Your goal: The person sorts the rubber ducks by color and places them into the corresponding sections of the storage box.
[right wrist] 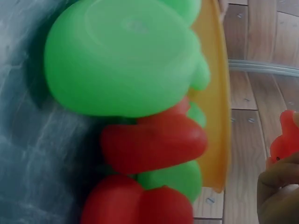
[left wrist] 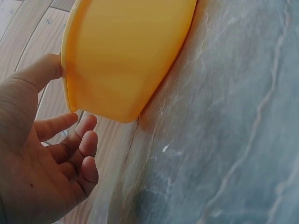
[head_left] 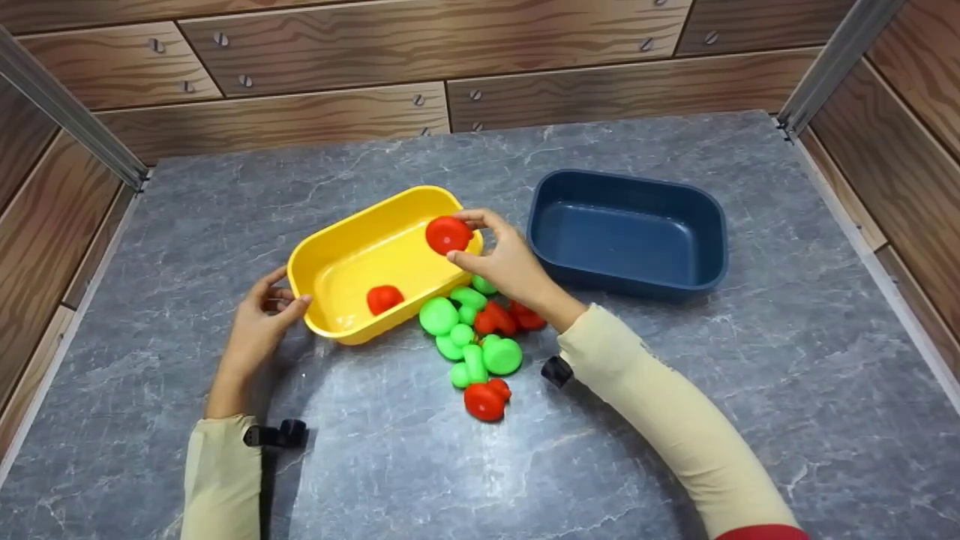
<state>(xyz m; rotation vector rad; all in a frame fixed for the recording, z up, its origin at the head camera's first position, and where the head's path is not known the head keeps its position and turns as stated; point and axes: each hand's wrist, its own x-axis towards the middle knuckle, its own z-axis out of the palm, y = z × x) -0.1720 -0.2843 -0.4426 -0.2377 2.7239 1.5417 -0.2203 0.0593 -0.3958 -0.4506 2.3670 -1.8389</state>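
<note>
My right hand (head_left: 506, 259) pinches a rounded red toy (head_left: 448, 234) between thumb and fingers over the right end of a yellow bin (head_left: 360, 225). In the right wrist view the held toy (right wrist: 286, 140) shows a small dark dot. My left hand (head_left: 259, 322) holds the bin's left end; in the left wrist view thumb and forefinger touch the rim, with the other fingers loosely curled below. Another red toy (head_left: 385, 299) lies inside the bin. Against its near right side sits a pile of green toys (head_left: 439, 316) and red toys (head_left: 495, 319).
A dark blue bin (head_left: 622, 240) stands to the right of the yellow one on the grey marbled table (head_left: 390, 465). One red toy (head_left: 485, 401) forms the pile's near end. Wood-patterned panels (head_left: 315, 60) enclose the back and sides.
</note>
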